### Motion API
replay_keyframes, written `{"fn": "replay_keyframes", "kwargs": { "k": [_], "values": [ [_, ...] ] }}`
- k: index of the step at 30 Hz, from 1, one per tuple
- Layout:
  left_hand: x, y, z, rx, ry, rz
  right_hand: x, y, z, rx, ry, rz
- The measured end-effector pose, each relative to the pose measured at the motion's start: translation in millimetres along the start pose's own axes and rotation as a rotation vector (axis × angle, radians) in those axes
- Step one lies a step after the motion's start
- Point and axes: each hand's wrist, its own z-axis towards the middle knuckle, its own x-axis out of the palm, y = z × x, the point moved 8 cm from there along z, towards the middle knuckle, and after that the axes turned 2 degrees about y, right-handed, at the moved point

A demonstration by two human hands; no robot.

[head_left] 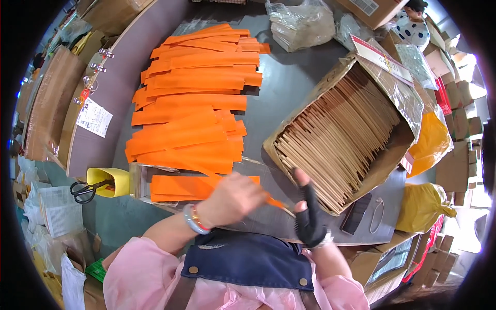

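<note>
Navy apron in front, an orange strip and a stick between two hands

Closest to the camera is the navy apron (248,261), and just beyond it both hands meet over the table (292,72). The step in hand looks like working an orange strip (274,200) onto the end of a thin wooden stick (287,211). To do it well, I would keep the strip taut, lay each turn flat and snug over the last, and hold the stick steady so the wrap does not slide or skew.

The left hand (232,199) is blurred, its fingers drawn in narrow and pinching the orange strip. The right hand (308,218) wears a black fingerless glove (311,231); its thumb stands up, well apart from the fingers, and the stick reaches a fingertip. Whether that hand grips the stick, I cannot tell.

Beside the left wrist lies a flat orange stack (173,188), with a larger pile of orange strips (199,82) beyond it. Past the right hand, a tilted carton (401,135) holds many sticks (338,137).
</note>
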Motion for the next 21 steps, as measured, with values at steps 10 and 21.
{"fn": "replay_keyframes", "kwargs": {
  "k": [10, 21],
  "values": [
    [26.8, 62.3, -29.2, -0.333, 0.035, -0.134, 14.2, -91.2, -55.3, 0.174, 0.081, -0.865],
    [34.6, 76.9, -47.3, -0.395, -0.14, -0.275, -82.7, -43.4, -7.0, 0.007, -0.256, -0.961]
  ]
}}
